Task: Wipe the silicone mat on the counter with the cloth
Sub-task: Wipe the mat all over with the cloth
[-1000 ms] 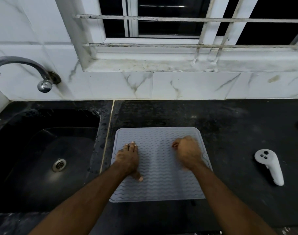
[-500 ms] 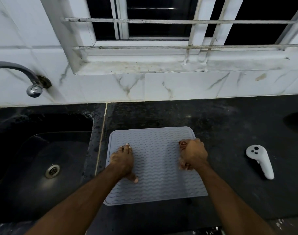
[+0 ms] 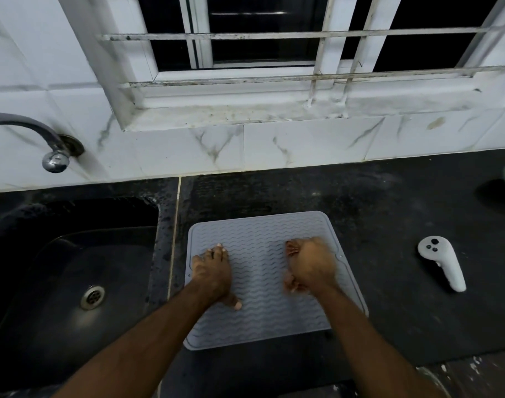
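On one mat (image 3: 262, 231), two hands (image 3: 212, 271)

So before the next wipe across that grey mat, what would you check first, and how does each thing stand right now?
1. Silicone mat lies flat on the counter: ok.
2. Left hand rests on the mat to steady it: ok.
3. Cloth in the right hand: cannot tell; the fingers are curled and blurred, and no cloth shows.
4. White controller lies apart from the mat: ok.
5. Mat's left edge sits short of the sink: ok.
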Motion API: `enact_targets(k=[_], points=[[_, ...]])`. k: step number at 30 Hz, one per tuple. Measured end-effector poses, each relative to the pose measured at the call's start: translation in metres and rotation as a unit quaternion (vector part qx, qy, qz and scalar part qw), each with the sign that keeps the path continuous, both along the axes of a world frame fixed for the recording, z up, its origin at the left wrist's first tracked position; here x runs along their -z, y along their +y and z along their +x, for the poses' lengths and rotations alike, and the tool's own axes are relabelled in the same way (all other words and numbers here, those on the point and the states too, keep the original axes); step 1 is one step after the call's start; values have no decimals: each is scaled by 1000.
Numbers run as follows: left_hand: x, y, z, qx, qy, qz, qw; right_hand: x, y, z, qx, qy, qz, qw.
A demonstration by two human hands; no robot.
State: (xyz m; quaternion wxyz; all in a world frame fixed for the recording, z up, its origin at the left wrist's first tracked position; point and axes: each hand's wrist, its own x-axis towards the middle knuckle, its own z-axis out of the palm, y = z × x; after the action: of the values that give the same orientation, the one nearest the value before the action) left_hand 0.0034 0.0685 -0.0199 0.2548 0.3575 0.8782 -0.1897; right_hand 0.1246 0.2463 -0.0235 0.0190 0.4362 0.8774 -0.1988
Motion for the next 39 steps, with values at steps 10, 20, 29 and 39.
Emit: enact_targets(k=[10, 20, 29, 39], points=[[10, -2, -3, -3, 0, 8, 1000, 3, 2, 17, -12, 10, -13, 1000], [5, 1, -4, 15, 7, -10, 1000, 1, -45, -10, -97, 21, -21, 995], [11, -7, -5, 15, -1, 14, 1000, 6, 39, 20, 99, 34, -45, 994], [4, 1, -3, 23, 0, -2, 1000, 7, -27, 0, -21, 32, -36, 999]])
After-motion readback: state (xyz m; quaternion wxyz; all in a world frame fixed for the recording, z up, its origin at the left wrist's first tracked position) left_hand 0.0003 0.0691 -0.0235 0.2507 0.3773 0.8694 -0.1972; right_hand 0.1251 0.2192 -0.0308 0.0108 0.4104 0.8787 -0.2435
